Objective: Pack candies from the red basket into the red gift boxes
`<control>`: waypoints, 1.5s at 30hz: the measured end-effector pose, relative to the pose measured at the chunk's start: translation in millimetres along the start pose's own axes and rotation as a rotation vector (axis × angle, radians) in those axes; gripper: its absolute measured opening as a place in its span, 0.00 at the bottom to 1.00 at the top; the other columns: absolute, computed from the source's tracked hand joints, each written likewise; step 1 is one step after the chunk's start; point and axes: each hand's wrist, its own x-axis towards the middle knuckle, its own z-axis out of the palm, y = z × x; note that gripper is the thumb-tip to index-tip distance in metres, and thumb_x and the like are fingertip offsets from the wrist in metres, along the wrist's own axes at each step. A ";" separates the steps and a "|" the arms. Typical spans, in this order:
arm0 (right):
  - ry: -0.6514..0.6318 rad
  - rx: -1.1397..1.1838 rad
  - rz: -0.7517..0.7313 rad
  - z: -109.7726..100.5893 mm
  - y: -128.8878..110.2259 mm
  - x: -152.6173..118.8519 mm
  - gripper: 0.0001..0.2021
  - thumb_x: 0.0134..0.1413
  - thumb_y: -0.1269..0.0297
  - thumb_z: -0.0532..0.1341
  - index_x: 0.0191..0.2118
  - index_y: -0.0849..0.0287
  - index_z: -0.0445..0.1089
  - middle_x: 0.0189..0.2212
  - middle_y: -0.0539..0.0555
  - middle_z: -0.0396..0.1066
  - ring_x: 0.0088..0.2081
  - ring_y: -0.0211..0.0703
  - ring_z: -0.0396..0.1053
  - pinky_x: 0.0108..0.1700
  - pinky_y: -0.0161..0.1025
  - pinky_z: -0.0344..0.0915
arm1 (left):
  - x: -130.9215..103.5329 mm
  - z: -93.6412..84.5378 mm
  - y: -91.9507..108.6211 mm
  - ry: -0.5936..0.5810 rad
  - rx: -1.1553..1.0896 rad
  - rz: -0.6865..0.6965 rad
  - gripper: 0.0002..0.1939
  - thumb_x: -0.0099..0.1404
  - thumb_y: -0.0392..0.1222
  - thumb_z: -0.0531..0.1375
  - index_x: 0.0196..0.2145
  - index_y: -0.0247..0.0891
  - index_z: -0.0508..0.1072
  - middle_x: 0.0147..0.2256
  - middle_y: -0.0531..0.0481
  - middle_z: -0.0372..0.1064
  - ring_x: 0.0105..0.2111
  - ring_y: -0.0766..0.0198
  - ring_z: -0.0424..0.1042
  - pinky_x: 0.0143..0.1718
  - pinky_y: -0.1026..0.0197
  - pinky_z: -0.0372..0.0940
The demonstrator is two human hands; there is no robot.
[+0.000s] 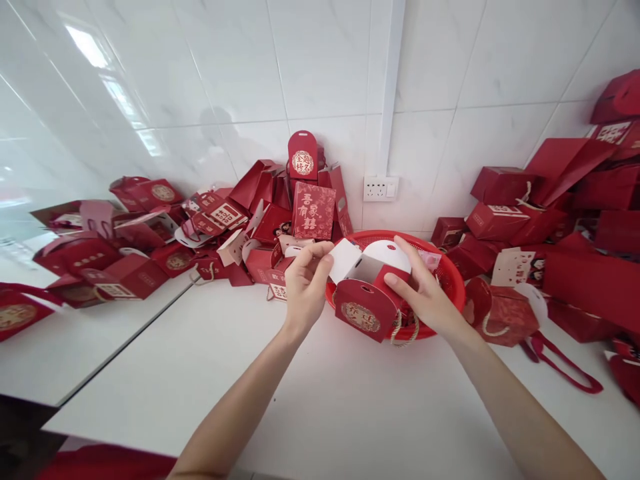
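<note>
Both of my hands hold a small red gift box [365,308] with a gold round emblem and white inner flaps, above the white table. My left hand [306,283] pinches a white side flap [344,259] of the box. My right hand [425,288] grips the box's right side, fingers over its rounded white top flap [387,255]. A rope handle [400,330] hangs beneath the box. Right behind the box sits a red plastic basket [453,277].
Piles of red gift boxes and bags lie along the tiled wall at left [145,233], centre [313,210] and right [575,220]. A wall socket [380,188] sits above the basket. The white table [325,407] has a seam at left.
</note>
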 end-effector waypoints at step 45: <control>-0.128 0.127 0.050 -15.6 1.3 5.5 0.31 0.49 0.39 0.69 0.53 0.52 0.70 0.60 0.58 0.69 0.60 0.57 0.68 0.58 0.52 0.69 | -17.1 5.0 -14.7 -0.488 -0.018 0.118 0.19 0.65 0.41 0.68 0.53 0.47 0.75 0.64 0.39 0.61 0.67 0.47 0.59 0.60 0.48 0.69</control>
